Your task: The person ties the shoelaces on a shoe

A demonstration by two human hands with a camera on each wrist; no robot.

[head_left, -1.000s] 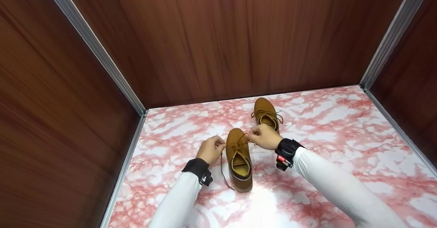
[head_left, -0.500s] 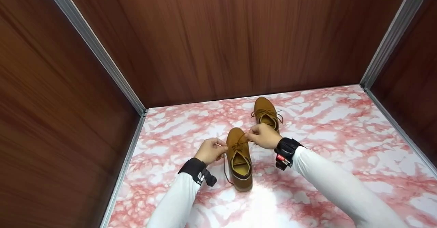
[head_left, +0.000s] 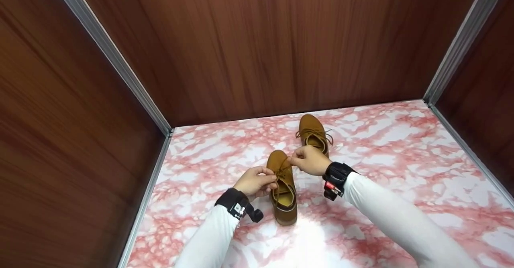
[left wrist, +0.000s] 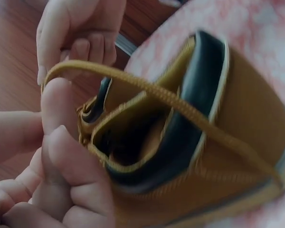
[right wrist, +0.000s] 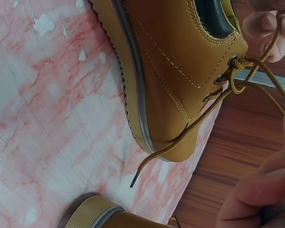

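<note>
A tan lace-up shoe point(head_left: 277, 160) stands upright on the table, toe pointing away from me. Over the left edge of its opening, my left hand point(head_left: 255, 183) pinches a brown shoelace point(left wrist: 166, 97), which arches from the fingertips back past the heel in the left wrist view. To the right of the toe, my right hand point(head_left: 310, 160) pinches a loop of lace between thumb and finger. The right wrist view has the lace knot point(right wrist: 240, 71) at the top eyelets, with one loose end point(right wrist: 154, 154) hanging down the shoe's side.
The matching shoe point(head_left: 309, 123), its lace tied in a bow, stands farther back, partly behind my right hand. Red-and-white marbled surface point(head_left: 209, 159) lies under both. Dark wood panels point(head_left: 257, 51) with metal corner strips point(head_left: 120, 63) enclose the back and sides.
My left hand first holds lace out to the left of the shoe, then shifts rightward over the shoe's opening and laces. The right hand stays nearly still, holding the loop.
</note>
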